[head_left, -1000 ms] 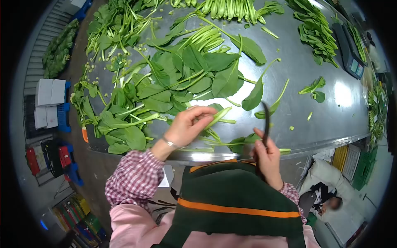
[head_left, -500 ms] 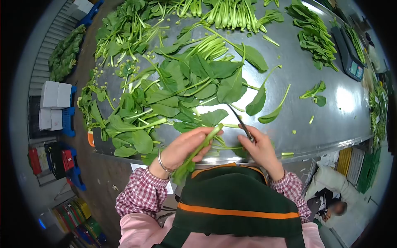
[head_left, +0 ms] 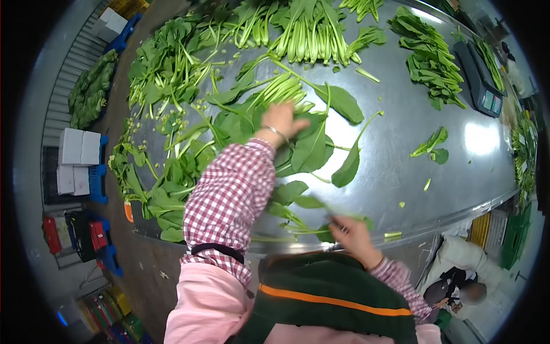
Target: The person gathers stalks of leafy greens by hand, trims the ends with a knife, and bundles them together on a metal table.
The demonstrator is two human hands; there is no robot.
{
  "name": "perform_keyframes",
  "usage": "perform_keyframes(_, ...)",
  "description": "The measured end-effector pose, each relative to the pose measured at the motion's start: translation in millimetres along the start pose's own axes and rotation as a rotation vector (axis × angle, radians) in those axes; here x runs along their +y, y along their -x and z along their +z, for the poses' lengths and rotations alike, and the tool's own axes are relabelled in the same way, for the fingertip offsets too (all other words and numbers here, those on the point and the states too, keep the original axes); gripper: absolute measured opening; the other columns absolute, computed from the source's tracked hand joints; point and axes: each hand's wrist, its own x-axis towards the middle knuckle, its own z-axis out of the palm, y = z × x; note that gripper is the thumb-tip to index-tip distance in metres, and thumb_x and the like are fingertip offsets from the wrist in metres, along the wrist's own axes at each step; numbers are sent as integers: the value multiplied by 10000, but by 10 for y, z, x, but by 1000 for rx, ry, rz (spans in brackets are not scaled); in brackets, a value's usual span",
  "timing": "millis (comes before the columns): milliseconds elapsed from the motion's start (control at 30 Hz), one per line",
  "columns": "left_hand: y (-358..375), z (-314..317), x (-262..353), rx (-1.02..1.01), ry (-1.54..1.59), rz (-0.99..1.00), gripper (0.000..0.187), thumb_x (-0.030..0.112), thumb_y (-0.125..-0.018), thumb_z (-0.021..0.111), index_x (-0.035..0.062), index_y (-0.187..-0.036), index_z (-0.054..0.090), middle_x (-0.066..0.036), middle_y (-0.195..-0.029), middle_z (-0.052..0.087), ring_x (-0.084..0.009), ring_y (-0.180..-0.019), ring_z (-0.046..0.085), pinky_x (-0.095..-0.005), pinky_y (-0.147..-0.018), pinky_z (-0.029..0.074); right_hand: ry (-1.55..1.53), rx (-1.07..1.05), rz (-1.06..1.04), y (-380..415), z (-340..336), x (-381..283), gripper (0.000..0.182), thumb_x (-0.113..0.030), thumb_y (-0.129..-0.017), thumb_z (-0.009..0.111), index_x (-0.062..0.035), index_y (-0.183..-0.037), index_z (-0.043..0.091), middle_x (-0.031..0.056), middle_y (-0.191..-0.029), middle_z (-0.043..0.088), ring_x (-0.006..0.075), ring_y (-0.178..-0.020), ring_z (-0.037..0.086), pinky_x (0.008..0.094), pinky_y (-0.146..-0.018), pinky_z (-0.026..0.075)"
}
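Observation:
My left hand (head_left: 283, 121), with a bangle at its wrist, reaches over the pile of leafy greens and touches a small bundle of pale green stalks (head_left: 285, 90). Its fingers are blurred and partly hidden; the thumb sticks out to the right. Near the table's front edge, my right hand (head_left: 350, 234) is closed round a knife (head_left: 333, 219), whose blade is smeared by motion. Large loose leaves (head_left: 312, 146) lie right of and below my left hand. Under the knife are several small leaves and stems (head_left: 292, 217).
Bunches of stalks (head_left: 312, 43) and a heap of greens (head_left: 166, 63) lie along the far side of the metal table (head_left: 395, 137). At right are more greens (head_left: 429, 63) and a scale (head_left: 487, 94). A person (head_left: 458, 289) is at lower right, beyond the table.
My left hand has moved from near my apron up and forward to the stalk bundle; the stalk it held no longer shows. My right hand has shifted slightly down, still with the knife.

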Motion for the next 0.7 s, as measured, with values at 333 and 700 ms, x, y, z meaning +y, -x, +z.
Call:
perform_keyframes(333,1617,-101,681,-439,195,352,304,199,-745,684,133,-1041,662,-88,-961,673,-229,-843,659,-322,-710,541,-983,285,529,-483,-776,99,331,-288,-961,444,7,-1053,562,37,-614,534,85,-392,405,231,-361,323)
perform_keyframes(700,843,424,584,-152,38,561,305,189,-734,701,82,-1000,599,-77,-1013,620,-268,-914,600,-340,-749,516,-669,310,404,-57,-623,-408,243,-171,-913,540,6,-1066,609,14,-622,556,51,-470,452,201,-439,357)
